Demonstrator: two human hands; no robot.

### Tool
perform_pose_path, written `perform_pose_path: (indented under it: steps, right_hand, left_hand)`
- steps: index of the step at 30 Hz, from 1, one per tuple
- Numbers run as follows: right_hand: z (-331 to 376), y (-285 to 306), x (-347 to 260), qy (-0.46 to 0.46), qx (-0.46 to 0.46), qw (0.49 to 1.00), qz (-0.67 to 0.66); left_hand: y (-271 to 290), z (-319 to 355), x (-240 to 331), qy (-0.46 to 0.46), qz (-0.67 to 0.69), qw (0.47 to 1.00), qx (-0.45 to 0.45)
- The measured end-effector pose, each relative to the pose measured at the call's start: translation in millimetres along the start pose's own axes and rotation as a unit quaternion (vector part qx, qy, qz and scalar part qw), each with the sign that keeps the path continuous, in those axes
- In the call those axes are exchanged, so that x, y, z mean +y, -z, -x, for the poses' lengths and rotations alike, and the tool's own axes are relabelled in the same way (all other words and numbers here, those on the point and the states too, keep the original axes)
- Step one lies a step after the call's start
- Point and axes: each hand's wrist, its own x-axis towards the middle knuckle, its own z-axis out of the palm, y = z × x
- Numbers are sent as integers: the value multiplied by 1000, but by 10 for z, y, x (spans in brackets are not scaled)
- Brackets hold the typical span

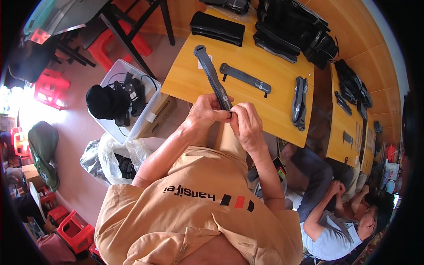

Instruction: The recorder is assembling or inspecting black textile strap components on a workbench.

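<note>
A long dark grey strap (211,75) with a rounded, slotted end rises from my hands and slants away to the left over the table edge. My left hand (206,110) is closed around its near end, thumb on top. Pinched at the same end, my right hand (247,126) has thumb and forefinger together at the tip; what exactly sits between those fingertips is hidden. Just beyond lies a similar grey strap (245,81) flat on the yellow table (176,73), with short black tabs at both ends. More such straps (299,104) rest together at the right side.
Stacks of black straps (217,28) and a black bag (320,46) occupy the table's far side. To the left stands a clear plastic bin (152,95) with black cables and a cap. A plastic bag (115,159) lies below it. Another person (335,229) sits at the right.
</note>
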Motion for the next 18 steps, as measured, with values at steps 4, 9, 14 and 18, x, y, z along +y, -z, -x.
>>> perform_pose_path:
  steps: [4, 9, 14, 18]
  right_hand:
    - [-3, -19, -7, -41, 1, 998, -40]
    - [6, -84, -25, -85, 23, 993, -76]
    - [6, -83, -68, -83, 21, 993, -82]
    - [-36, 35, -42, -130, 6, 971, -201]
  left_hand:
    - [8, -14, 3, -2, 23, 1000, -14]
    - [51, 5, 16, -6, 11, 999, -42]
    - [82, 70, -66, 20, 68, 997, -29]
    - [108, 89, -85, 58, 70, 995, -51]
